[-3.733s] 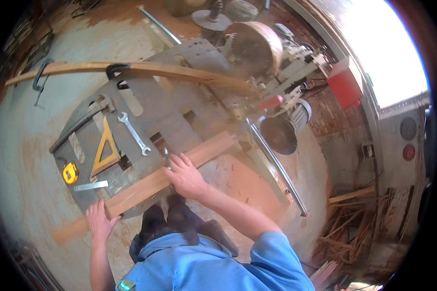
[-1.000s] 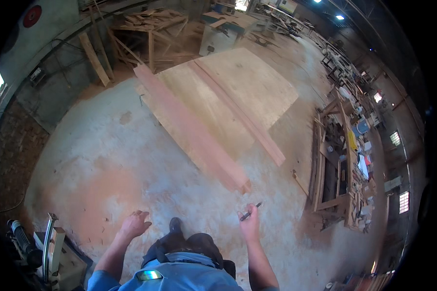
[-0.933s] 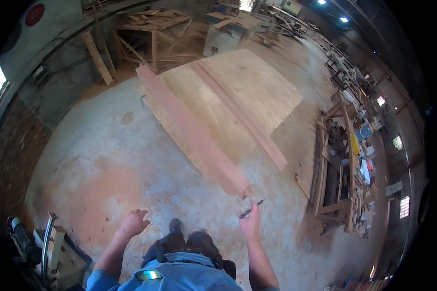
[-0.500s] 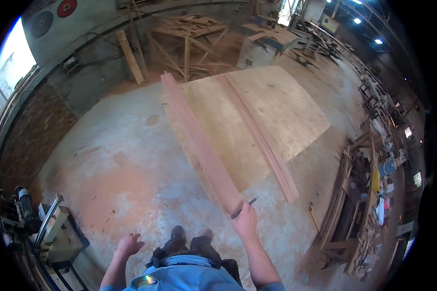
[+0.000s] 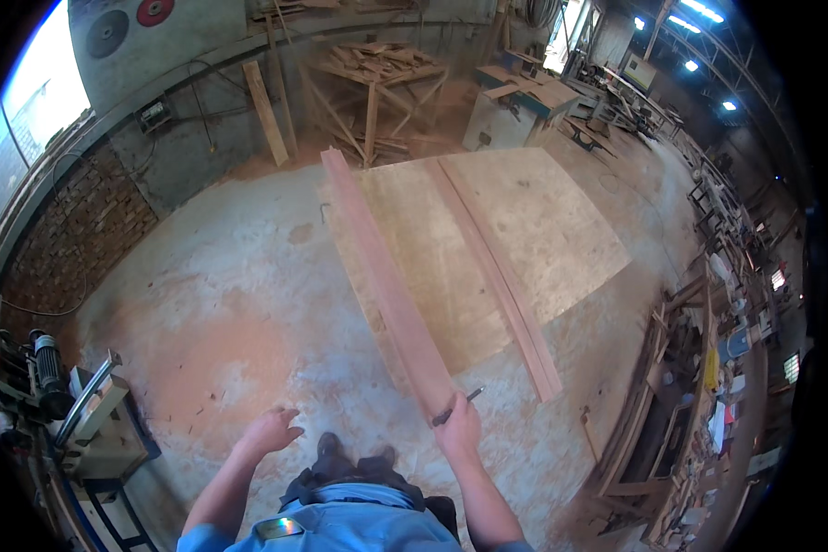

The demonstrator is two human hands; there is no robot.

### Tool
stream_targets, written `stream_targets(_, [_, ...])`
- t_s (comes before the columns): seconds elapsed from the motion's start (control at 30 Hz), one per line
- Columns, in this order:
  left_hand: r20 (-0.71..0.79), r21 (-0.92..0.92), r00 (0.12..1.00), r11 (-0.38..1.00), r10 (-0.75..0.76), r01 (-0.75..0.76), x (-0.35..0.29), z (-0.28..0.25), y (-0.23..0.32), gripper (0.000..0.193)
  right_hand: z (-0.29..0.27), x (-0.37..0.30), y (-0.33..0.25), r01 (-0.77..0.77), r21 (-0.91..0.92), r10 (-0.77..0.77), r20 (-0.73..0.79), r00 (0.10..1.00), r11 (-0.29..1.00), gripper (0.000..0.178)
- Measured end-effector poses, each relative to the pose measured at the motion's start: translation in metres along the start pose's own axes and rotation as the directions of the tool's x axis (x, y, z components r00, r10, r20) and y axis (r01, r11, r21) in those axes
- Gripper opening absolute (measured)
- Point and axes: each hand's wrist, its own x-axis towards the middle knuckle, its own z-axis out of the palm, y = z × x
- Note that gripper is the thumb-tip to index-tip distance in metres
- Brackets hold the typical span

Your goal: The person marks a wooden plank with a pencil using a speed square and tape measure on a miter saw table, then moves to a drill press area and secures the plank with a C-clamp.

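Note:
A long reddish wooden plank runs away from me over a plywood sheet. At the plank's near end, my right hand is closed round a dark pen, whose tip points up and to the right. The hand meets the plank's end; whether its fingers also grip the wood I cannot tell. My left hand hangs over the floor to the left of the plank, fingers apart and holding nothing. Further right, a second reddish length of wood with a dark line along it lies across the sheet.
A wooden frame stand heaped with offcuts is at the back, beside a boxy machine. Racks of timber and clutter line the right side. A machine with a motor stands at the left. Reddish sawdust covers part of the floor.
My left hand has moved up and right, toward the plank. My right hand stays at the plank's near end with the pen. The whole view has shifted slightly.

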Motion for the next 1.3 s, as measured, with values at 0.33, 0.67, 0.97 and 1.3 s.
stream_targets(0.33, [0.045,-0.839,0.998,0.543,0.04,0.016,0.135,0.002,0.079,0.068,-0.049,-0.142,0.015,-0.117,0.053,0.114,0.051,0.992,0.992,0.073])
stream_targets(0.67, [0.258,-0.952,0.964,-0.186,-0.067,0.242,0.191,0.037,0.156,0.05,-0.079,-0.254,0.035,-0.416,0.143,0.388,0.189,0.902,0.898,0.064])
stream_targets(0.97, [0.128,-0.768,0.99,-0.627,0.052,0.132,0.109,0.041,0.165,0.061,-0.087,-0.256,0.092,-0.283,0.236,0.244,0.178,0.953,0.93,0.044])
stream_targets(1.3, [-0.043,-0.564,0.94,-0.768,-0.34,-0.303,0.027,0.013,0.093,0.077,-0.057,-0.164,0.128,0.175,0.124,-0.197,0.201,0.96,0.977,0.034])
